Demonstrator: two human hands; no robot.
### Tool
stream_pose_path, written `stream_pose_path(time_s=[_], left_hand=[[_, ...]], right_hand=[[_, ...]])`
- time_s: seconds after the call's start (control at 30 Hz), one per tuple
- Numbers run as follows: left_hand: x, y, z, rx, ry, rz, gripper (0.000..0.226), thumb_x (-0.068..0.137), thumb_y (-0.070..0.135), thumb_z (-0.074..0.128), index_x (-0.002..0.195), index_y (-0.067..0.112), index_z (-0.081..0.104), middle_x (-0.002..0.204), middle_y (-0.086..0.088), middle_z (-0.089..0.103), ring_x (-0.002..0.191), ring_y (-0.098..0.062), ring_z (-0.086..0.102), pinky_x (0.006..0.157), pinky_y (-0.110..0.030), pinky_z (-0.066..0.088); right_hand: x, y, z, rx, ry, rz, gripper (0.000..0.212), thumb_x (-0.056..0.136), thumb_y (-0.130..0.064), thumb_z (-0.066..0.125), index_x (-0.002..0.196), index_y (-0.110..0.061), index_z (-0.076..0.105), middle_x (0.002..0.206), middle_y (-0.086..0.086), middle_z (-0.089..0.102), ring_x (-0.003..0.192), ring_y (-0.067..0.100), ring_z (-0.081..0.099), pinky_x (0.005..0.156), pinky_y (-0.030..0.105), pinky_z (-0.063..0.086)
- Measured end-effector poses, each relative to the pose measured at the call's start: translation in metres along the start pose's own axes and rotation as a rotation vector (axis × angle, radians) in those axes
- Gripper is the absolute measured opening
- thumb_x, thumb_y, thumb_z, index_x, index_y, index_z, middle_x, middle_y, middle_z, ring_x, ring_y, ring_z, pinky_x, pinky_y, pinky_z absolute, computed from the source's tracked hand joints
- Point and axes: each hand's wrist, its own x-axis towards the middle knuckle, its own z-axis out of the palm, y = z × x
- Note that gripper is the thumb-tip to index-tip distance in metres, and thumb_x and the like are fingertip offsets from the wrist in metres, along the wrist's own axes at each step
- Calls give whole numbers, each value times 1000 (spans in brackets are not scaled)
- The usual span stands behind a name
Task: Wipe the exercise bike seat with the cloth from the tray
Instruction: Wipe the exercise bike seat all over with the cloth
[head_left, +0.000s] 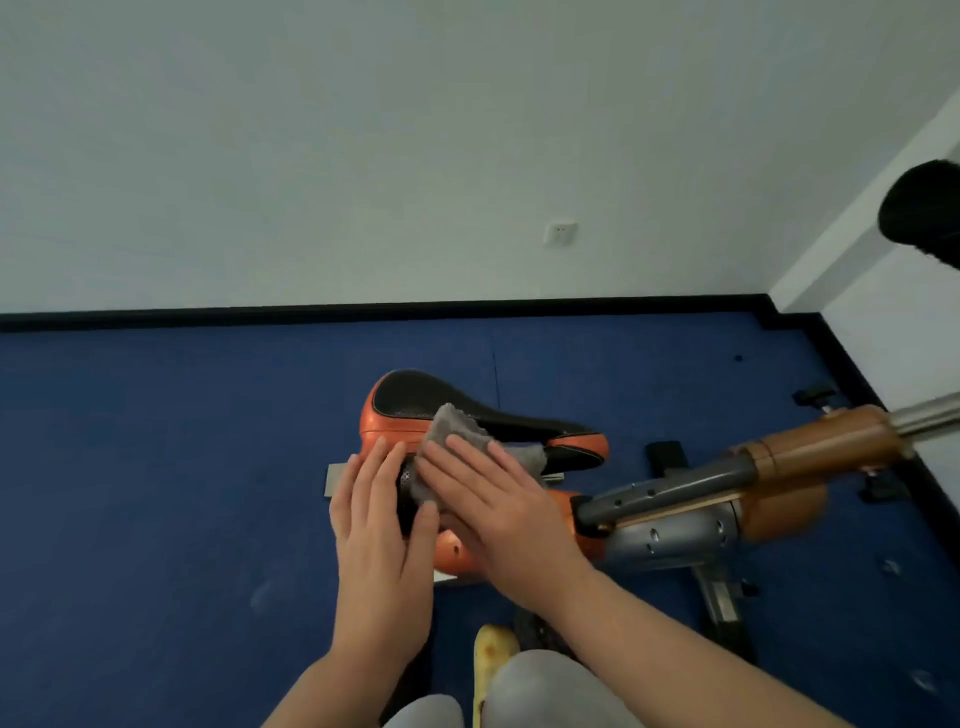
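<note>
The orange and black bike seat (415, 400) lay with its long axis left to right, its narrow nose toward the right. The right hand (498, 499) pressed the grey cloth (452, 431) on it with flat, released fingers (467, 457); the left hand (379, 525) rested open beside. No writing was readable.

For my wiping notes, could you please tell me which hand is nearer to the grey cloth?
Right. The right hand lies flat on the grey cloth, pressing it onto the seat. The left hand rests beside it on the seat's near edge.

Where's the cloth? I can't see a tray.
In the head view, the grey cloth lies on the bike seat, pressed flat under the right hand, beside the left hand.
</note>
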Motion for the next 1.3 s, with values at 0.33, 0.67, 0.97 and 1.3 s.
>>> stream_pose_path(time_s=[0.33,0.67,0.97,1.3], left_hand=[[12,1,15,224,-31,52,56,85,45,32,137,26,35,151,8,27,143,-11,4,115,-46,7],[17,5,11,216,-42,57,54,87,43,33,139,31,33,151,16,25,142,-3,6,115,-28,-2],[59,11,2,317,-7,114,47,91,32,40,137,29,37,149,16,28,141,1,11,117,-34,11],[68,7,9,379,40,39,46,89,29,46,134,24,43,146,10,39,140,-6,23,111,-31,24]], right_hand=[[-15,13,-1,61,149,363,46,99,-28,40,144,-21,37,152,-7,34,146,7,19,120,34,13],[-6,26,-9,108,206,486,42,99,-31,40,141,-22,42,148,-9,39,143,6,26,120,34,15],[9,44,-25,89,107,483,43,99,-35,34,133,-18,54,137,-4,55,131,9,45,114,38,29],[27,44,-29,160,-22,409,41,98,-37,39,133,-20,51,138,-8,54,131,7,45,113,33,30]])
